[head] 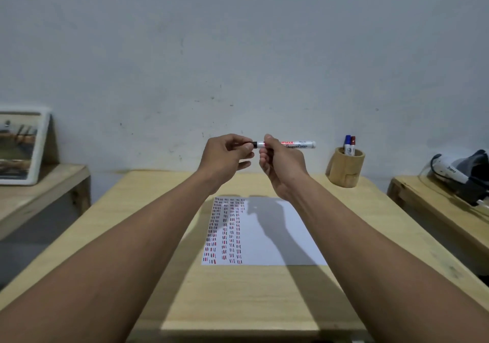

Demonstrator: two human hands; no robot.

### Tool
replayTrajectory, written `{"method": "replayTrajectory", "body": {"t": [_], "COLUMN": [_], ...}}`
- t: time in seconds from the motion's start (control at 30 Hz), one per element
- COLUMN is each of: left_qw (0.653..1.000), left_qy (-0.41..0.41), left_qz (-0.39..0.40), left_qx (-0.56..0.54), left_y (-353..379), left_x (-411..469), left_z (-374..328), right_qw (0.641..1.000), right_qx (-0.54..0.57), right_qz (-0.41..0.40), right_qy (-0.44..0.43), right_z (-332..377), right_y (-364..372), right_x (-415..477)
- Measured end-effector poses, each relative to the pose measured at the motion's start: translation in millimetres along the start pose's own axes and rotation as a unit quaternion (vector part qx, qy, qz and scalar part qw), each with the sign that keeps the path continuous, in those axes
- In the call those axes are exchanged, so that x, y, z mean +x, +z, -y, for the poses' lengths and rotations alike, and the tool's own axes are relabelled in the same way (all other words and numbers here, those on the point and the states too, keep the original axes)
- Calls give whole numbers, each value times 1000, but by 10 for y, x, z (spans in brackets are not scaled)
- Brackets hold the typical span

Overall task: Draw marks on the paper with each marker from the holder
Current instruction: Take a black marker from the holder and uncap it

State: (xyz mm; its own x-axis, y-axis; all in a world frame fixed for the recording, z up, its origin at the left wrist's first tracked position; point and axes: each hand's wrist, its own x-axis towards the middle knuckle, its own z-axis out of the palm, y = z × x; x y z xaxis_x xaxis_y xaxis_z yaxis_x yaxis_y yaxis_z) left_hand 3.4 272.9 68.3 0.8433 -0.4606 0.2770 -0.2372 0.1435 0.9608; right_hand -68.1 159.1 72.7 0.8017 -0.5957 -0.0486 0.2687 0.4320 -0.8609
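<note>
I hold a white marker (297, 144) level in the air above the far end of the wooden table (238, 289). My right hand (280, 165) grips its barrel. My left hand (227, 154) pinches its black cap end (254, 144); whether the cap is on or pulled off I cannot tell. Below lies a white paper (277, 247) with columns of short red, blue and black dashes (225, 231) down its left side. A round wooden holder (345, 170) stands at the back right with a blue-capped marker (347, 144) and a red-capped marker (353, 143) upright in it.
A framed picture (19, 148) leans against the wall on a low wooden bench (39, 192) at the left. Another wooden bench (436, 207) at the right carries a white and dark device with cables (460, 173). A pale wall rises behind the table.
</note>
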Motion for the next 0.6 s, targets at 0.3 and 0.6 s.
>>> {"method": "replayTrajectory", "body": {"t": [0.3, 0.6], "left_qw": [997, 996], "left_qy": [-64, -83], "left_qz": [3, -22], "left_qx": [35, 15], "left_y": [-363, -532], "left_x": [74, 117], "left_z": [136, 211], "right_qw": [1000, 999], "right_qx": [6, -26], "right_qz": [-7, -18], "right_qy": [-20, -31], "right_z": [-403, -537], "right_y": [201, 322], "right_x": [33, 96]}}
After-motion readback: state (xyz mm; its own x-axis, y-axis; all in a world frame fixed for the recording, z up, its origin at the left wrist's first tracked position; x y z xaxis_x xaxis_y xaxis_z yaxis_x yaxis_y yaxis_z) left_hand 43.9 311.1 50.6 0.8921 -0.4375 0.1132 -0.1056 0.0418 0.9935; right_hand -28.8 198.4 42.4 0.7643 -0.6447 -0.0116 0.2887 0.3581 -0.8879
